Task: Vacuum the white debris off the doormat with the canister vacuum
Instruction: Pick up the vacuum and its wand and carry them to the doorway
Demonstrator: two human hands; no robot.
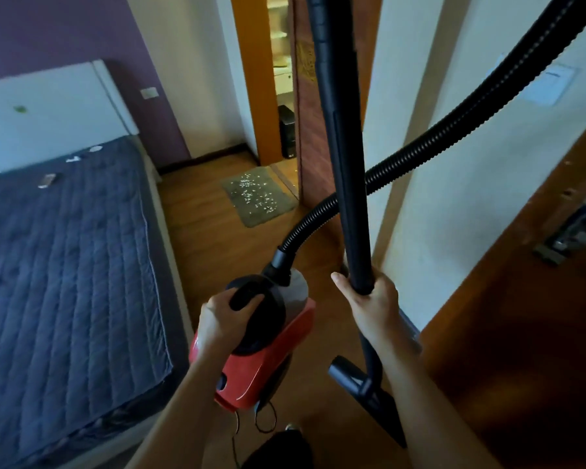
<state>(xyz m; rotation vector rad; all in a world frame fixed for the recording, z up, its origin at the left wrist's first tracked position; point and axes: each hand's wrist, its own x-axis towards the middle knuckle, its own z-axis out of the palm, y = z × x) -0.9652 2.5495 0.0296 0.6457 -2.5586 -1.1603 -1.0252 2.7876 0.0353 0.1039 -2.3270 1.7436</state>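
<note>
A grey doormat point(258, 195) lies on the wooden floor by the doorway ahead, sprinkled with white debris point(256, 192). My left hand point(221, 319) grips the black carry handle of the red canister vacuum point(257, 360), which hangs off the floor in front of me. My right hand point(372, 306) holds the black wand point(344, 157) upright; its floor nozzle point(381, 404) sits below my wrist. The ribbed black hose point(430, 143) arcs from the canister up to the right.
A bed with a dark quilted cover point(65, 258) fills the left side. A white wall corner point(403, 214) and a brown wooden door point(521, 333) stand on the right. A narrow strip of wooden floor point(200, 214) leads to the mat and the open doorway point(281, 96).
</note>
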